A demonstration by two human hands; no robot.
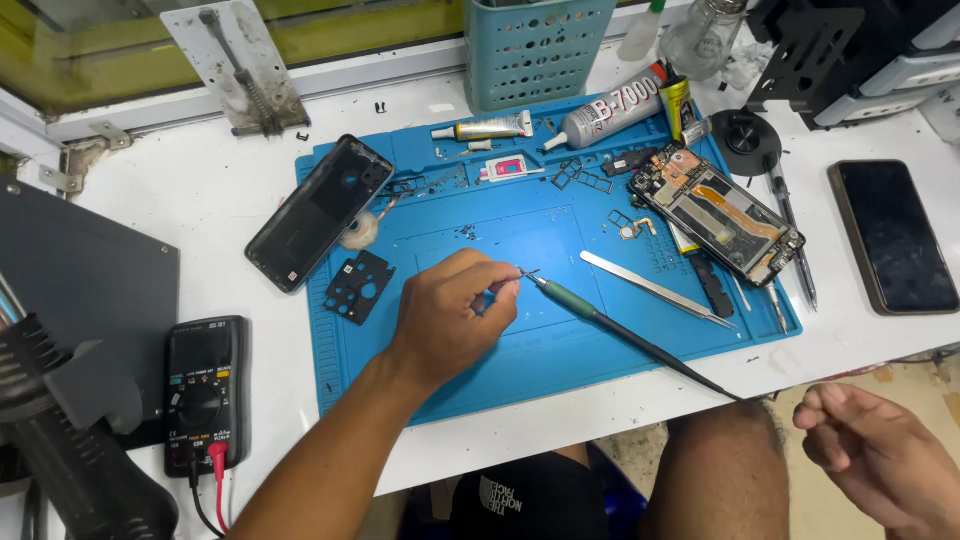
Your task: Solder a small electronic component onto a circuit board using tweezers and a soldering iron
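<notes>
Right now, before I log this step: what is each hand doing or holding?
Left hand: fingers pinched shut at the tip of the green-handled tool on the blue mat.
Right hand: loosely curled, holding nothing, off the table.

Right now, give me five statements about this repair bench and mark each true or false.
1. The left hand pinches a small part beside the tip of the soldering iron. True.
2. The right hand grips the tweezers. False: it is off the table, holding nothing; the tweezers lie on the blue mat.
3. The opened phone lies on the mat's right side. True.
4. The multimeter sits on the mat. False: it is on the white table, left of the mat.
5. The basket is red. False: light blue.
</notes>
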